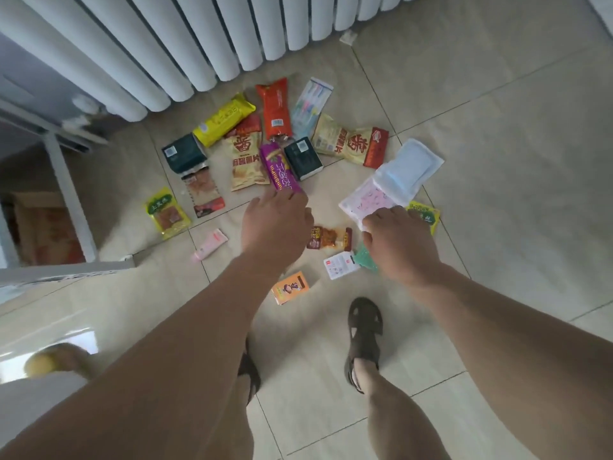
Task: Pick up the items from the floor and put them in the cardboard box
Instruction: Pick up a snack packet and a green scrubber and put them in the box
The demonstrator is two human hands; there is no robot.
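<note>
Several snack packets and small goods lie scattered on the tiled floor. My left hand (275, 224) grips the near end of a purple snack bar (280, 171). My right hand (398, 240) pinches the corner of a white and pink packet (368, 199) that lies under a white and blue pad (408, 171). Between my hands lies a small brown snack sachet (328, 238). Closer to me are an orange box (290, 287) and a white card packet (340, 265). The cardboard box (43, 230) sits at the left, under a white frame.
A white radiator (199, 38) runs along the back wall. A white metal frame (66, 180) stands at the left. My sandalled foot (363, 336) is planted just behind the items. Yellow, orange and dark green packs lie near the radiator.
</note>
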